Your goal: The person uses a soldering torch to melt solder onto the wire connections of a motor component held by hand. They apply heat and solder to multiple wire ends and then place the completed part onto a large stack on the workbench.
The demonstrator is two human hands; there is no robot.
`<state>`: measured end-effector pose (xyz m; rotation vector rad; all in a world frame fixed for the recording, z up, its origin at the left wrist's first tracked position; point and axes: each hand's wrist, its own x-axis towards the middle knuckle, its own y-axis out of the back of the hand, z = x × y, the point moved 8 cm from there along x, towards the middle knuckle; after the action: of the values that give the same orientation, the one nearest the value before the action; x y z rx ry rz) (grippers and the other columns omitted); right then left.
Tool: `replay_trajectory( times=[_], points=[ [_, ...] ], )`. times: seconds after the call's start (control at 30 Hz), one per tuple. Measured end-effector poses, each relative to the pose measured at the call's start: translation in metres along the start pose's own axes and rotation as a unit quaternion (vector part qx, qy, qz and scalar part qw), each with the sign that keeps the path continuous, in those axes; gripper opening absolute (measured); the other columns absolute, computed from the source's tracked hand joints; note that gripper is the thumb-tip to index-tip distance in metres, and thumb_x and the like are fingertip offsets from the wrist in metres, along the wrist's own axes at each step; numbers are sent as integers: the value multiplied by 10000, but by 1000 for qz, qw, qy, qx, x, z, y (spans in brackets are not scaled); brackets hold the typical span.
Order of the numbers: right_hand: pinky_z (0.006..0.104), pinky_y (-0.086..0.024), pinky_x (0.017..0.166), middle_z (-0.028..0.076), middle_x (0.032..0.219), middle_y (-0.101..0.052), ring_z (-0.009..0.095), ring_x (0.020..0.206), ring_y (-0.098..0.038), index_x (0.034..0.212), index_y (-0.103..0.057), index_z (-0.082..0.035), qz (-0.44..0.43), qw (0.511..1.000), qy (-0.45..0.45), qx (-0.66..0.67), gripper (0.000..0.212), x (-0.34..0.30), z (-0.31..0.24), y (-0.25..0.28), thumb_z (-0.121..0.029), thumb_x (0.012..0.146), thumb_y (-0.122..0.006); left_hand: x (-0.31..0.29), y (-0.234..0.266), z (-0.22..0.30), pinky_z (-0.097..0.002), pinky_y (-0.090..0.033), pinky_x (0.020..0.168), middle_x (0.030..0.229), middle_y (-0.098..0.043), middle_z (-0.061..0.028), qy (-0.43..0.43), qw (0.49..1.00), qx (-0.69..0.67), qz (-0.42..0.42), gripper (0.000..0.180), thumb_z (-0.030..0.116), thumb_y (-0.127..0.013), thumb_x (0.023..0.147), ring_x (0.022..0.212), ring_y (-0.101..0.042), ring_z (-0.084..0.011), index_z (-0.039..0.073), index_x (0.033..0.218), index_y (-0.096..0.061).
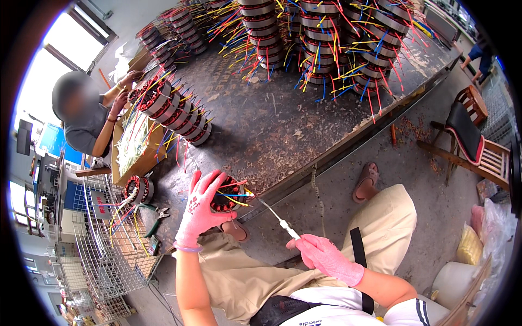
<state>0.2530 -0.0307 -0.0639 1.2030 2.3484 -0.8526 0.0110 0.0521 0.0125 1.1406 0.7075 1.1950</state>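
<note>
My left hand (pixel 197 209), in a pink glove, grips a small motor stator (pixel 224 202) at the table's near edge. The fingers lie along its upper left side and the thumb below it. Red, yellow, blue and white wires stick out from the stator toward the right. My right hand (pixel 328 259), also gloved in pink, is closed around a thin metal tool with a white handle (pixel 289 229). The tool's slim shaft points up and left, its end close to the wires. Whether the tip touches them I cannot tell.
Left of my left hand lie another stator (pixel 139 190) and green-handled cutters (pixel 158 221). A leaning stack of stators (pixel 175 111) stands farther back, with taller stacks (pixel 321 41) behind. A co-worker (pixel 87 114) sits beside a cardboard box (pixel 138 144). A chair (pixel 466 133) stands right.
</note>
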Motion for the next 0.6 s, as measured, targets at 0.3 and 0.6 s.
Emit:
replay_trajectory(
  times=[0.3,0.6],
  points=[
    [237,-345,491,-16,581,-437,59,524,-413,1075,-623,-21,-6,1000,14,-21,325,1,1,0,-275,1013,-429,-1,0,-2,-514,-192,1161,1353,-483,-148,5,1000,5,-3,913,331,-850,544,1292,-421,-327,62,1339,-492],
    [230,-307,467,-20,581,-439,53,503,-378,1088,-622,-34,6,1000,-10,-4,315,-2,1,3,-273,1010,-432,-3,-7,-9,-531,-257,1115,1417,-442,-101,22,1000,-5,-18,954,340,-868,524,1356,-280,-444,120,1369,-482]
  ],
)
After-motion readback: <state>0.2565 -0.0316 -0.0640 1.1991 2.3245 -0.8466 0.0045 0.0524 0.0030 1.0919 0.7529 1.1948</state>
